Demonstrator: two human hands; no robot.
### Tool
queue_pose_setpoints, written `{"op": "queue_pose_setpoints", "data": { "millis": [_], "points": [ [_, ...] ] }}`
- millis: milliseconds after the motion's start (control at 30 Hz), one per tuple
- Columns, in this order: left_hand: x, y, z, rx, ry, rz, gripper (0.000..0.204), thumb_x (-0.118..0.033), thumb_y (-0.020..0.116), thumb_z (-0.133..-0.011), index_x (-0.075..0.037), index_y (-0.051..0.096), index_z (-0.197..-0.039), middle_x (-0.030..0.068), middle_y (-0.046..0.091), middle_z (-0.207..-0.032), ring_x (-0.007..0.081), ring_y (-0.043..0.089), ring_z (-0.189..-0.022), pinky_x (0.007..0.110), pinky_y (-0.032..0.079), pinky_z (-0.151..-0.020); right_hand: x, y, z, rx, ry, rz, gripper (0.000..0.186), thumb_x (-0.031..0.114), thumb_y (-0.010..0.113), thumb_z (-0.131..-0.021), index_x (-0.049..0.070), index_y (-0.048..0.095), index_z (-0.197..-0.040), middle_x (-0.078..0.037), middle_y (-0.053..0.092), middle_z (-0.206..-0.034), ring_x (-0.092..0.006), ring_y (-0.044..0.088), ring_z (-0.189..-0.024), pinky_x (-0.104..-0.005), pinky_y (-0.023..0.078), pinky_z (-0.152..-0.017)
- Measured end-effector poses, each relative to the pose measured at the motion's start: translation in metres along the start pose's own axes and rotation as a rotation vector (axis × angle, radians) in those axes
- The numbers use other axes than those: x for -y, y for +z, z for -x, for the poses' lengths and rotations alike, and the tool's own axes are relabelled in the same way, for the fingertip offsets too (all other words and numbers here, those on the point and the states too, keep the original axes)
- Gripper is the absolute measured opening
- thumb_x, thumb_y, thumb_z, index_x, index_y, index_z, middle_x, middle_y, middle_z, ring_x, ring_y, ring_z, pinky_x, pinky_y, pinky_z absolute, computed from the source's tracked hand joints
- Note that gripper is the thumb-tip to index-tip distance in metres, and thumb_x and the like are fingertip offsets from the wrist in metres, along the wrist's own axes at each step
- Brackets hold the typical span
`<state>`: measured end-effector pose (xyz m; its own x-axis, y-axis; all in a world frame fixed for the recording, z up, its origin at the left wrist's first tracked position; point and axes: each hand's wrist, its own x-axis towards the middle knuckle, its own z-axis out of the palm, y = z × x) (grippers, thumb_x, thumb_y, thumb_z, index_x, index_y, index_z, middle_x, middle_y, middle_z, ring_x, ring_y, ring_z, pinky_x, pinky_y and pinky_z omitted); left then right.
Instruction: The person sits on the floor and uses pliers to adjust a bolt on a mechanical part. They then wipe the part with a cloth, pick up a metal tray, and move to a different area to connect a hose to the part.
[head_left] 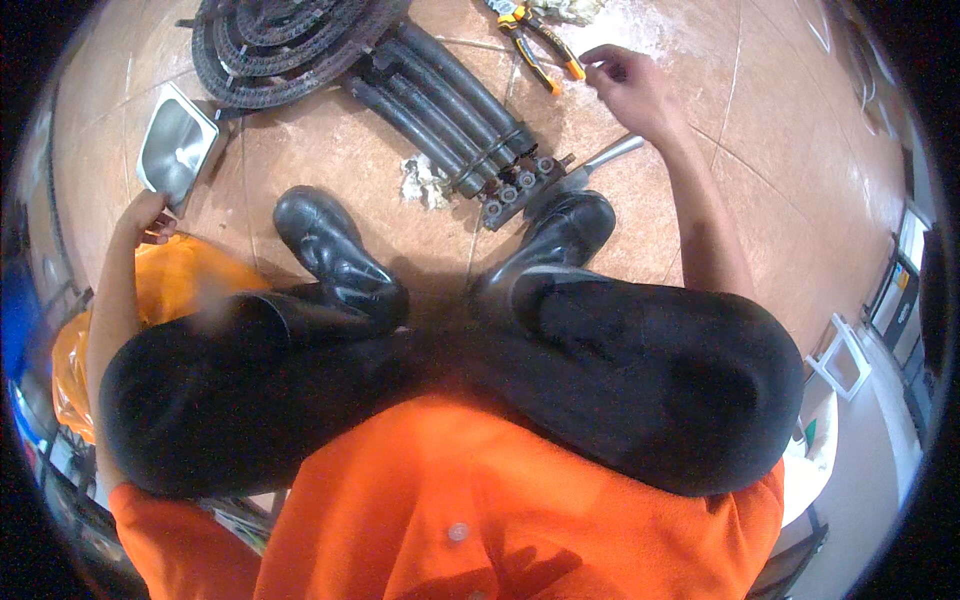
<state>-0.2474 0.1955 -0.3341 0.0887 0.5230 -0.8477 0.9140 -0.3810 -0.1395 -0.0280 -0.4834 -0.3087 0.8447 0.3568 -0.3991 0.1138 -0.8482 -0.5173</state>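
My left hand grips the near corner of a shallow rectangular metal pan, which is tilted at the far left. At the upper right, my right hand hovers with loosely bent fingers, its fingertips beside a handle of the orange-and-black pliers; whether they touch cannot be made out. The pliers lie on the tiles with their handles spread. Between my hands rests a black cast-iron ring burner with several parallel pipes ending in a row of round fittings.
A flat-bladed tool with a light handle lies by my right boot. Crumpled whitish wads sit beside the pipes and near the pliers. An orange plastic bag is by my left leg. White powdery residue marks the tiles.
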Motion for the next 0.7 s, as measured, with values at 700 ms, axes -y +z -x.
{"op": "queue_pose_setpoints", "data": {
  "millis": [700],
  "points": [
    [-0.037, 0.010, 0.009, 0.013, 0.026, -0.422, 0.034, -0.029, 0.042, -0.085, 0.001, 0.060, -0.083, 0.0222, 0.063, -0.062, 0.0298, 0.064, -0.047, 0.042, 0.051, -0.044, 0.016, 0.113, 0.105, -0.160, -0.732, 0.314, 0.030, 0.021, 0.071, -0.076, 0.009, 0.072, -0.104, -0.002, 0.060, -0.094, -0.0220, 0.053, -0.099, -0.0442, 0.038, -0.080]
  ]
}}
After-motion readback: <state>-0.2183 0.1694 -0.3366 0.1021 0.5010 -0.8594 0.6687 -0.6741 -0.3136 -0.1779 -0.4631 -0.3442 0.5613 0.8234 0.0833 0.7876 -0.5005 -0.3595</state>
